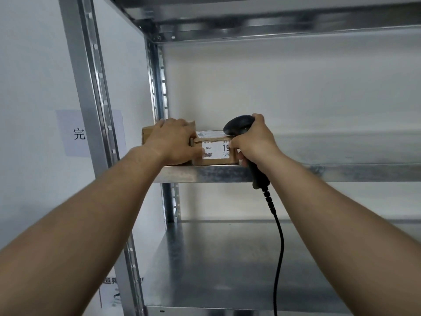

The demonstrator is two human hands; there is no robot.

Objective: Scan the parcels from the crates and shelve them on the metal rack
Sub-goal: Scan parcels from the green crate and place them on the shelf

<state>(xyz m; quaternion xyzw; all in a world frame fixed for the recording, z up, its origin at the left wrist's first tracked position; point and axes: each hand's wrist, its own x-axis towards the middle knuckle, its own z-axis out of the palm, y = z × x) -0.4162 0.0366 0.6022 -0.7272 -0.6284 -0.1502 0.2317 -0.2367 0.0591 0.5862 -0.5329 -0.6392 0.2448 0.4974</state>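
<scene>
On the middle shelf [341,173] of the metal rack [157,87], two brown parcels sit touching at its far left end. The left grip [173,140] lies over the plain parcel [148,133], fingers spread loosely on its top, not clamped, thumb reaching right onto the labelled parcel [216,148]. The right grip [252,142] is clamped round a black scanner [238,125], its head above the labelled parcel's right end, its fingers touching that parcel; the cable [279,236] hangs down near the lower shelf
</scene>
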